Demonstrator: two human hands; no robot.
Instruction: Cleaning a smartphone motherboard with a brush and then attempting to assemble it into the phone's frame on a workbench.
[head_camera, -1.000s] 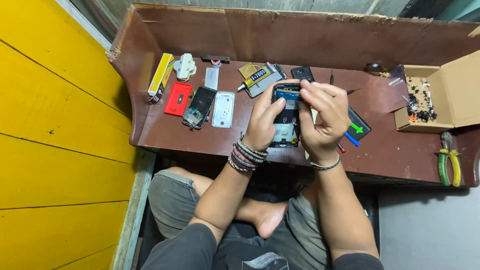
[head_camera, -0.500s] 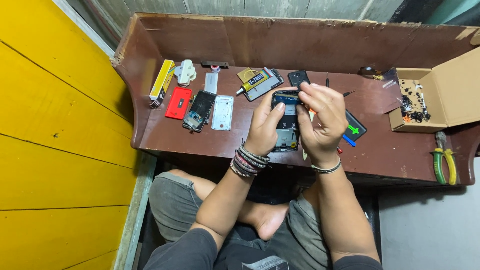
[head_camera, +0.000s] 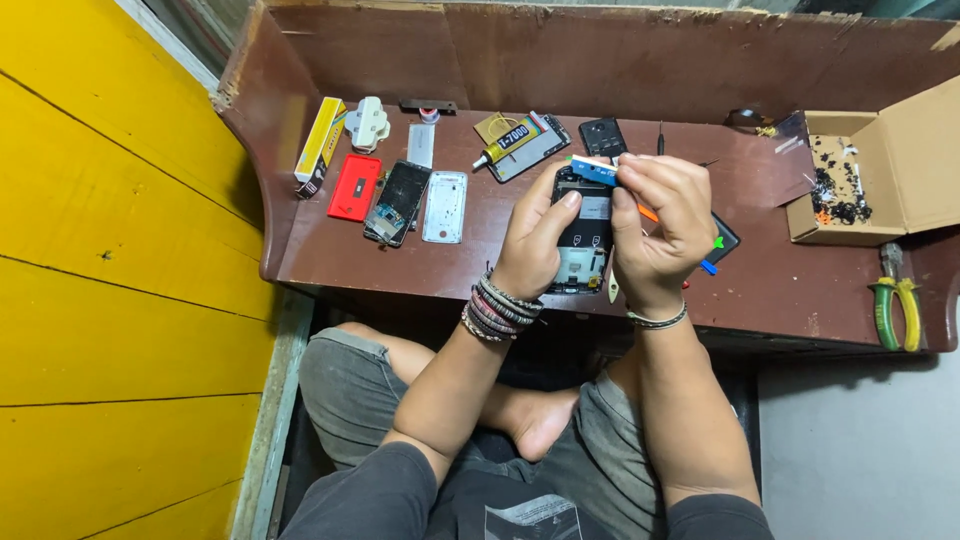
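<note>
A person sits cross-legged on the floor, and both arms reach up to a low brown table (head_camera: 780, 290). The left hand (head_camera: 535, 235) wraps its fingers around an opened phone (head_camera: 583, 240) and holds it just above the near part of the table. The phone's back is off, so its insides show (they look dark, with small metal parts). The right hand (head_camera: 660, 225) has its fingers pinched tight on a small blue part (head_camera: 592, 168) at the top end of the phone. I cannot tell if the part is going in or coming out. So the phone is open, and it is not closed up yet. A little farther on the left lie a red cover (head_camera: 353, 188), a cracked phone (head_camera: 398, 203) and a white frame (head_camera: 445, 207), side by side. Green pliers (head_camera: 893, 305) lie near the right edge. Farther back are a tube of glue (head_camera: 510, 143), a yellow box (head_camera: 320, 145) and an open cardboard box (head_camera: 880, 170) with tiny dark bits inside.
</note>
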